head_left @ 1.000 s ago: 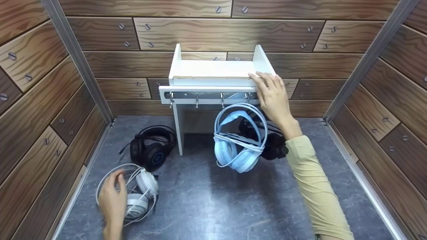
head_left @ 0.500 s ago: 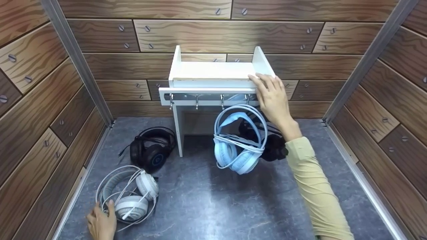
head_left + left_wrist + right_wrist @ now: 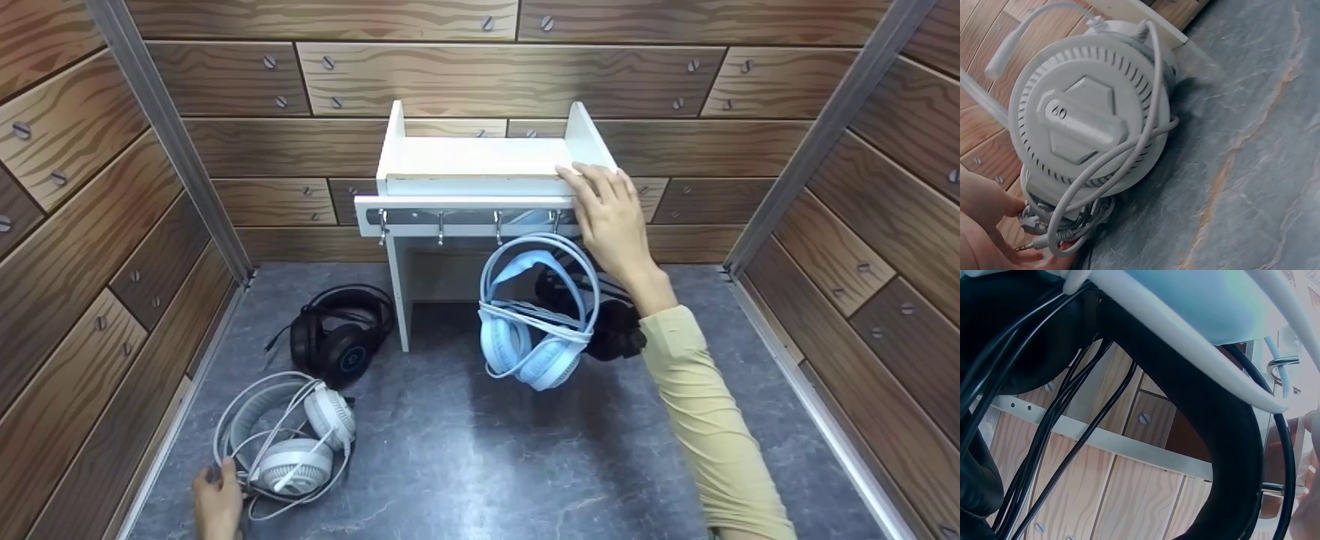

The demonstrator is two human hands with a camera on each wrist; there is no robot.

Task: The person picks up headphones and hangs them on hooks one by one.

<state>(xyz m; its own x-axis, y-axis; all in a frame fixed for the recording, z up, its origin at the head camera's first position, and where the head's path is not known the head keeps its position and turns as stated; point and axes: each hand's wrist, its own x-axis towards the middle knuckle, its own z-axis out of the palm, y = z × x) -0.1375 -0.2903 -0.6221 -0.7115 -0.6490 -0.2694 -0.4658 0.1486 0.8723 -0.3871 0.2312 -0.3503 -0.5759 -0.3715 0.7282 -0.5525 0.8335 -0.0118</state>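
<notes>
White headphones (image 3: 296, 465) lie on the grey floor at the lower left, a cable wound about them. At their near left side my left hand (image 3: 217, 504) pinches the bundled cable (image 3: 1067, 222) beside a round earcup (image 3: 1081, 118) marked 60. My right hand (image 3: 615, 225) rests on the right front corner of a white hook rack (image 3: 480, 157), fingers lying over its top edge. Below that hand, light blue headphones (image 3: 536, 330) hang at the rack's right end. Black headphones (image 3: 619, 330) hang behind them, partly hidden, and their dark headband (image 3: 1185, 377) fills the right wrist view.
Another black headset (image 3: 341, 341) lies on the floor left of the rack, close behind the white one. Metal hooks (image 3: 441, 229) line the rack's front rail. Wood-patterned walls (image 3: 82, 330) enclose the floor at the back and both sides.
My left hand has moved from above the white headphones down toward the near left, and now has hold of their cable. The right hand has stayed on the rack.
</notes>
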